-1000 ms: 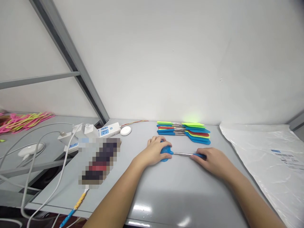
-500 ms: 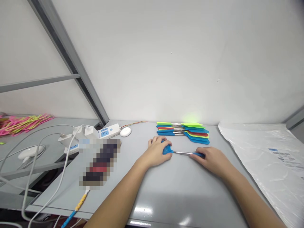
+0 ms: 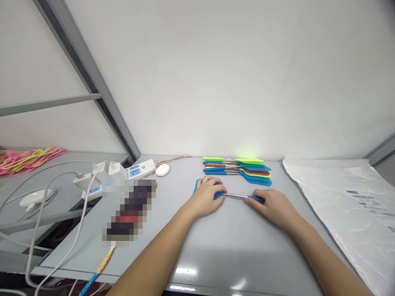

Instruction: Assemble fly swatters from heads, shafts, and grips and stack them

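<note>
A blue fly swatter [image 3: 237, 196] with a silver metal shaft lies level in front of me, between my two hands. My left hand [image 3: 207, 196] is closed around its head end, with the thumb and fingers at the neck. The palm hides most of the blue head, and only a strip of it shows left of the fingers. My right hand [image 3: 270, 205] grips the blue handle from the other side. Just behind the hands lies a stack of fly swatters [image 3: 231, 167] in blue, yellow-green and red, heads to the right.
Against the right side lies a white plastic bag [image 3: 333, 205] with a printed label. On the left are a pixelated phone-like object [image 3: 131, 211] on a cable, a power strip [image 3: 140, 169], a white round object [image 3: 162, 169] and white cords. Pink and yellow strands [image 3: 31, 159] lie farther left.
My left hand has shifted its hold on the swatter. The blue head now pokes out left of the fingers, and its neck shows at the fingertips. My right hand keeps the handle.
</note>
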### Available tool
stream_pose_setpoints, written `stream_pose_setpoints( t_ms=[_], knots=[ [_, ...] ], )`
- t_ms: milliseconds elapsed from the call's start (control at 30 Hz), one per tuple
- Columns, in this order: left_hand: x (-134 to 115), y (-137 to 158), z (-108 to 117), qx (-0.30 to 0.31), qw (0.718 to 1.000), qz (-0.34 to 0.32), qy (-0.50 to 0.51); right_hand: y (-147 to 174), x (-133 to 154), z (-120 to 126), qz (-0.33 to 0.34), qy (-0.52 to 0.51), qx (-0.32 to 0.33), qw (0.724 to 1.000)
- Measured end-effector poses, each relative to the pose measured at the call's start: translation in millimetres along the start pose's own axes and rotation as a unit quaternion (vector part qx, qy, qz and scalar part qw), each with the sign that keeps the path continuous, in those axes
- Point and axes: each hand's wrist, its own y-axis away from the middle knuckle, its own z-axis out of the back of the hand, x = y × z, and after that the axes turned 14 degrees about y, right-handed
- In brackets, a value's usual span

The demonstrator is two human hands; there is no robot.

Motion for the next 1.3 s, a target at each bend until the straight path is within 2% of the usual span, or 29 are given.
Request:
stream_pose_setpoints(
  t_ms=[300, 533, 867, 1033, 1133, 1300],
  knots=[
    [-4.2, -2.5, 0.1, -0.008, 0.999, -0.050, -0.015, 1.5, 3.6, 2.2, -0.007, -0.012, 0.000, 1.000],
    [-2.6, -4.1, -3.9, 0.010, 0.998, -0.043, 0.048, 1.4, 6.1, 1.4, 0.011, -0.004, -0.004, 1.000],
    [-10.3, -6.7, 1.7, -0.110, 0.987, -0.007, 0.118, 5.1, 15.7, 0.8, 0.034, 0.002, -0.020, 0.999],
    [-4.0, -12.3, -4.9, -0.173, 0.977, 0.030, 0.125, 6.2, 24.4, -1.3, 0.048, 0.055, -0.070, 0.995],
    [1.4, -16.1, -5.7, -0.200, 0.968, 0.060, 0.136, 5.6, 24.1, -1.2, 0.040, 0.049, -0.064, 0.996],
    [14.6, -14.8, 18.4, -0.246, 0.957, 0.105, 0.113, 4.1, 19.0, 0.2, 0.023, 0.011, -0.025, 0.999]
  ],
)
